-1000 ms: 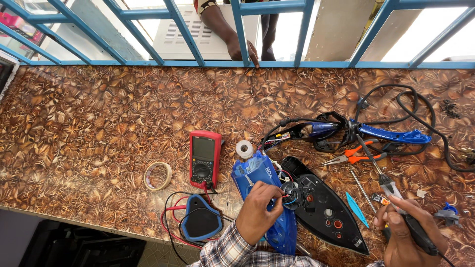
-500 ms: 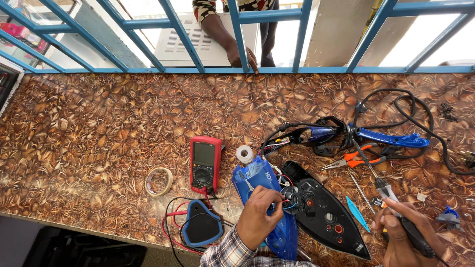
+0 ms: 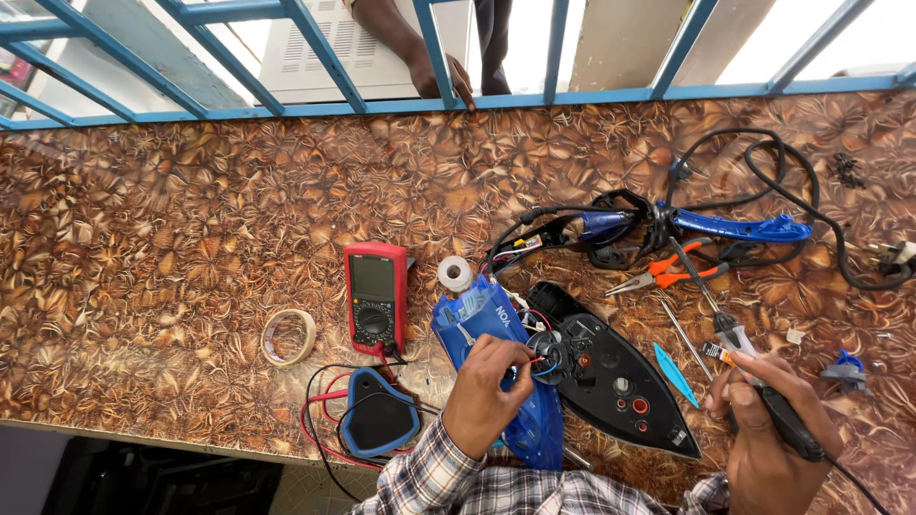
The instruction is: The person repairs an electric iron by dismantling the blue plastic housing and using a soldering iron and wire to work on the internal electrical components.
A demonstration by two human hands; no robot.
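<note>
- The work went on at a brown leaf-patterned table [image 3: 191,200] set against a blue railing [image 3: 315,57], where another person's hand [image 3: 441,76] rested on the far edge.
- An opened clothes iron lay in front of the person: its blue shell [image 3: 482,329] and black soleplate [image 3: 620,381] side by side, both long axes running from near the person away towards the railing, tips pointing outward.
- The left hand [image 3: 482,396] sat over the seam between the two halves, fingers [image 3: 515,367] pinched narrowly on the thin wires [image 3: 546,362] at the round fitting, touching them.
- The right hand [image 3: 763,448] was wrapped firmly round a soldering iron [image 3: 754,367], whose shaft angled up and away, its tip pointing away from the wires and well to their right.
- So the wires lay to the left of the tool, nearer the left hand.
- A red multimeter [image 3: 376,296], a tape roll [image 3: 288,337] and orange pliers [image 3: 663,277] lay about.
</note>
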